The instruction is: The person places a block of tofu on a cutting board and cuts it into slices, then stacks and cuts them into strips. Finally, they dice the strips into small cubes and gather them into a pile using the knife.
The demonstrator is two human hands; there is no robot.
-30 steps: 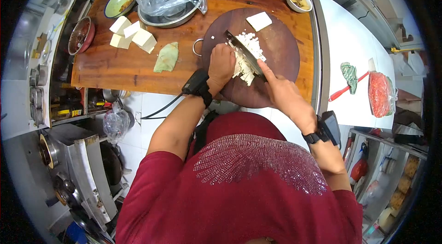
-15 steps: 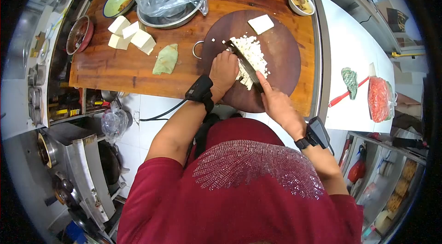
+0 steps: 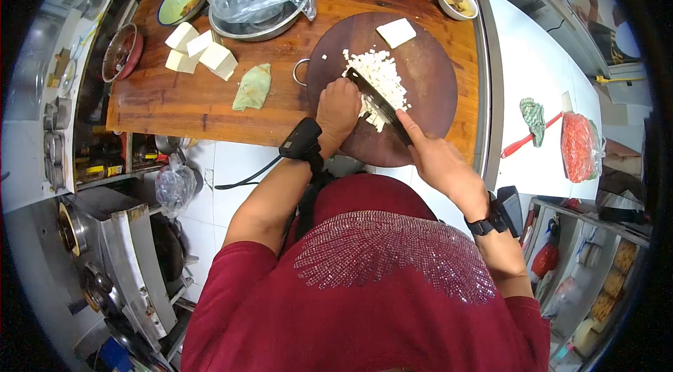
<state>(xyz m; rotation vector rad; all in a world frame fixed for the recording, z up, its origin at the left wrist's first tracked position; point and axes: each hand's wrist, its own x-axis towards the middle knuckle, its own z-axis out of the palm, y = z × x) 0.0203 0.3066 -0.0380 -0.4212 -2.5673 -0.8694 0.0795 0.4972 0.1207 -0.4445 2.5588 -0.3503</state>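
A knife (image 3: 378,99) lies slantwise over a heap of small white cubes (image 3: 382,76) on the round dark cutting board (image 3: 427,84). My right hand (image 3: 437,159) is closed round its handle end, at the board's lower right. Just left of the blade, my left hand (image 3: 339,106) rests with curled fingertips against the white pieces by the blade; what lies under the fingers is hidden. Near the board's upper edge is a flat white slab (image 3: 396,32). A small cube sits alone at the board's left.
Several white blocks (image 3: 200,49) and a pale green cloth (image 3: 252,87) lie left on the wooden table (image 3: 175,102). Behind are a green bowl (image 3: 182,1) and a metal basin (image 3: 258,27) with plastic. A small white bowl (image 3: 458,2) stands back right, beside a white counter (image 3: 533,70).
The knife and my right hand have shifted slightly toward the lower right. Compared with a second ago, the cubes are spread wider and fewer longer strips show near my left hand.
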